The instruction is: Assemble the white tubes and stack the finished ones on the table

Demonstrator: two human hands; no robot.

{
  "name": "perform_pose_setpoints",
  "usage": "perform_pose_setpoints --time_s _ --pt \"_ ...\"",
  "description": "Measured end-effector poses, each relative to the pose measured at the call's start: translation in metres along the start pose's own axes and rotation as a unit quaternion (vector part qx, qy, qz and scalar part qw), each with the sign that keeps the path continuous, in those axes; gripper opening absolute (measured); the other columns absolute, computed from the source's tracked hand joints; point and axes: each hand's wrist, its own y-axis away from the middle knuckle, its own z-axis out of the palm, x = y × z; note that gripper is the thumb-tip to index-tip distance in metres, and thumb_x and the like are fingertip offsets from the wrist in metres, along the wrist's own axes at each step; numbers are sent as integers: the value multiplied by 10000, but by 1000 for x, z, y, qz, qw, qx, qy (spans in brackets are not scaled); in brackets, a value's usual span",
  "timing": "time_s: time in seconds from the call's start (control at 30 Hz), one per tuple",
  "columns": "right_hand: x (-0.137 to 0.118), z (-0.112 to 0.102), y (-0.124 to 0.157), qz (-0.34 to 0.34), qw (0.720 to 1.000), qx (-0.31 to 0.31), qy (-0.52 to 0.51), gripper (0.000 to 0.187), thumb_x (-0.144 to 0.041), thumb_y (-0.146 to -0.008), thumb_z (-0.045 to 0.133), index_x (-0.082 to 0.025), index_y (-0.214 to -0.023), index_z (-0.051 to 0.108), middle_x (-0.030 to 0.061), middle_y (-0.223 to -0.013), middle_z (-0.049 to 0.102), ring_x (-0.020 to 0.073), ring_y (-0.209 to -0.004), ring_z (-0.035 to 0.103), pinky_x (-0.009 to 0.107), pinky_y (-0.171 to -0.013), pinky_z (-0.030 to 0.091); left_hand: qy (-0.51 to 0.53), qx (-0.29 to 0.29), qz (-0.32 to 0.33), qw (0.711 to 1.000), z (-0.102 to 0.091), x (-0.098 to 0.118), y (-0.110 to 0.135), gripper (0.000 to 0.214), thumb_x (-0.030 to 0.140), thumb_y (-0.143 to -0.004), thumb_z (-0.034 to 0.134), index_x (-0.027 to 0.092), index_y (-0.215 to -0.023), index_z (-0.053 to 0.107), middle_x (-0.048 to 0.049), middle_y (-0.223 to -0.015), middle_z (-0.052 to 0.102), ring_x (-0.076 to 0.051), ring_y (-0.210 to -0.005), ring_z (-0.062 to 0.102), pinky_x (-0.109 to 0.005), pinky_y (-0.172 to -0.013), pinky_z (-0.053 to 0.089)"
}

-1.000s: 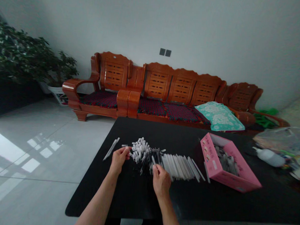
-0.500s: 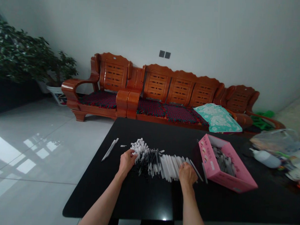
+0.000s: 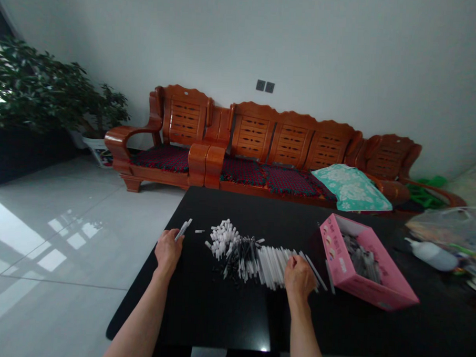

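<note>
My left hand point(image 3: 168, 252) is closed around the lower part of white pens point(image 3: 183, 229) at the table's left side; their upper ends show past my fingers. My right hand point(image 3: 300, 277) rests over the right part of a row of white pen barrels point(image 3: 272, 267), fingers curled together; whatever is between them is hidden. Left of the barrels lie dark-and-clear refills point(image 3: 247, 257), and beyond them a heap of white caps point(image 3: 223, 237). Small black pieces point(image 3: 230, 273) are scattered in front of the caps.
A pink box point(image 3: 378, 292) holding many grey pieces stands at the right on the black table point(image 3: 216, 314). Farther right are a white bottle point(image 3: 434, 254) and a plastic bag point(image 3: 449, 224). Behind the table is a wooden sofa point(image 3: 254, 129) with a teal pillow point(image 3: 350, 188).
My left hand has moved left from the heap of white caps to the pens. My right hand has stayed at the barrels. The view has shifted slightly.
</note>
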Motion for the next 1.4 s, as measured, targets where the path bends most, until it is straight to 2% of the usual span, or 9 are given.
perform_pose_setpoints --time_s 0.33,0.53,0.63,0.7,0.77,0.9,1.0,1.2,1.4 --pt "-32 -20 14 -59 994 34 -88 254 -278 -896 471 -172 -900 702 92 -848 713 207 -709 593 292 -610 307 -2 -126 -65 990 1 3 -4 240 351 -767 659 254 -985 689 -85 -1021 726 -297 -967 656 -327 -689 458" --pt "-54 -29 32 -97 970 -14 -221 324 -340 -886 436 -163 -894 708 112 -835 711 211 -719 607 298 -645 382 185 -71 -81 977 -7 17 7 271 383 -736 673 198 -929 711 -82 -850 722 -273 -830 668 -322 -657 472" --pt "-76 -24 51 -107 908 -155 -374 358 -422 -890 450 -170 -810 691 82 -707 687 181 -613 602 268 -565 417 460 -123 -77 876 -12 38 21 386 446 -704 688 135 -932 694 -55 -725 673 -189 -626 629 -276 -552 468" --pt "-94 -16 66 -58 838 -271 -471 408 -512 -868 480 -161 -790 674 41 -598 643 145 -474 560 234 -446 391 587 -174 -72 787 -14 56 33 453 453 -644 751 110 -932 681 -43 -717 655 -149 -576 602 -257 -525 476" --pt "-109 -8 81 -3 764 -358 -537 494 -614 -820 512 -142 -794 652 23 -558 626 115 -388 521 198 -358 338 642 -207 -79 734 -15 72 46 468 433 -610 795 106 -922 677 -38 -719 652 -127 -565 593 -245 -525 485" --pt "-126 0 100 69 651 -444 -611 593 -707 -755 550 -120 -804 620 32 -535 639 107 -351 530 175 -321 348 676 -241 -85 691 -13 89 66 441 392 -620 813 109 -926 671 -41 -743 666 -127 -620 617 -233 -565 500" --pt "-129 0 105 92 610 -461 -638 588 -690 -742 586 -108 -821 621 48 -543 657 120 -359 555 181 -321 377 680 -251 -82 684 -7 91 74 423 390 -647 802 114 -936 665 -52 -767 680 -144 -666 635 -244 -596 510" --pt "-126 -1 104 105 588 -464 -655 512 -621 -721 652 -110 -756 629 30 -503 631 122 -349 549 187 -314 388 679 -258 -82 683 -1 90 77 402 392 -667 790 118 -932 664 -54 -769 690 -146 -673 639 -240 -598 499" --pt "-125 -2 102 93 665 -397 -626 417 -512 -652 761 -117 -699 635 13 -494 622 99 -364 536 171 -336 392 680 -238 -103 686 -3 94 78 403 378 -605 821 111 -863 664 -49 -726 680 -144 -626 628 -241 -577 492"
